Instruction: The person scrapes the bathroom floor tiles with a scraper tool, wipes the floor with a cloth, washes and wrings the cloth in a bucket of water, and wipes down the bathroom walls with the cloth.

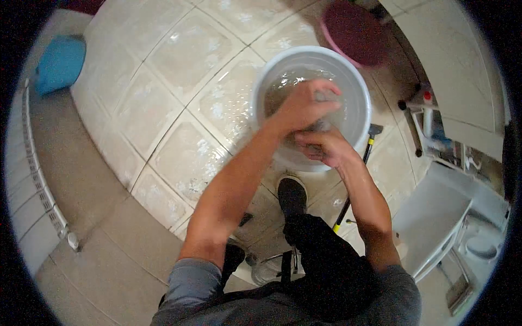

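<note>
A round white basin [365, 103] with water in it stands on the tiled floor in front of me. Over the water, my left hand [310, 102] is curled, its fingers blurred by motion, around something greyish that I cannot make out. Just below it in the view, my right hand [324, 146] is closed with bent fingers near the basin's front wall. Something wet and dull shows between the two hands, too smeared to name.
A pink tub [353, 32] sits beyond the basin. A black and yellow pole [356, 176] lies at its right. A blue bucket [61, 64] stands far left, above a white radiator [41, 174]. A white plastic unit [435, 212] is at right. Floor tiles [212, 119] look wet.
</note>
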Action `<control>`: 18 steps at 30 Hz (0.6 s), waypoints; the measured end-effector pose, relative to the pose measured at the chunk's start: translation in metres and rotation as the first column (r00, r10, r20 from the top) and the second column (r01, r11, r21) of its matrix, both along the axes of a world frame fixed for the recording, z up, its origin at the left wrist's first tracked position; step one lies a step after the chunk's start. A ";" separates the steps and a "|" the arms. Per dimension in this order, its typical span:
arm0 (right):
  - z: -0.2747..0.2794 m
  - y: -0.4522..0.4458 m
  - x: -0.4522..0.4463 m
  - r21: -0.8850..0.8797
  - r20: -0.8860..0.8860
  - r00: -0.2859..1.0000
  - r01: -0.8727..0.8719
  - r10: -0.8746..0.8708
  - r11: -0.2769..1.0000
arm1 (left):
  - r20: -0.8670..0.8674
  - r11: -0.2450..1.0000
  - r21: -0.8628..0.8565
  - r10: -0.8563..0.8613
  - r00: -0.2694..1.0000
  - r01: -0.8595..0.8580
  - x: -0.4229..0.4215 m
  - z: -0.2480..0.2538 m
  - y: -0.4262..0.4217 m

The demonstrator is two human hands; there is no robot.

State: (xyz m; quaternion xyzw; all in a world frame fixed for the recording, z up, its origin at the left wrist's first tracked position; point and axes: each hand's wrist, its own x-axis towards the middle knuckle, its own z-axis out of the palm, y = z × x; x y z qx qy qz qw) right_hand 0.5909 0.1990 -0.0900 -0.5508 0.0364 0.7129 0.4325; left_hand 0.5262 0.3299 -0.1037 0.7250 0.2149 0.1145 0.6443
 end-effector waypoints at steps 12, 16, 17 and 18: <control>-0.152 -0.034 -0.015 0.130 0.944 0.330 -0.414 0.016 0.901 | -0.337 0.931 0.260 0.337 0.879 -0.257 0.015 -0.040 -0.039; -0.218 -0.056 -0.015 0.148 0.933 0.355 -0.239 -0.055 0.960 | -0.492 0.898 0.317 0.431 0.756 -0.305 0.017 -0.070 -0.050; -0.210 -0.055 -0.014 0.137 0.911 0.410 -0.205 -0.042 0.969 | -0.482 0.894 0.318 0.439 0.759 -0.315 0.015 -0.063 -0.051; -0.200 -0.052 -0.012 0.123 0.886 0.462 -0.169 -0.031 0.978 | -0.459 0.876 0.333 0.474 0.751 -0.349 0.009 -0.053 -0.053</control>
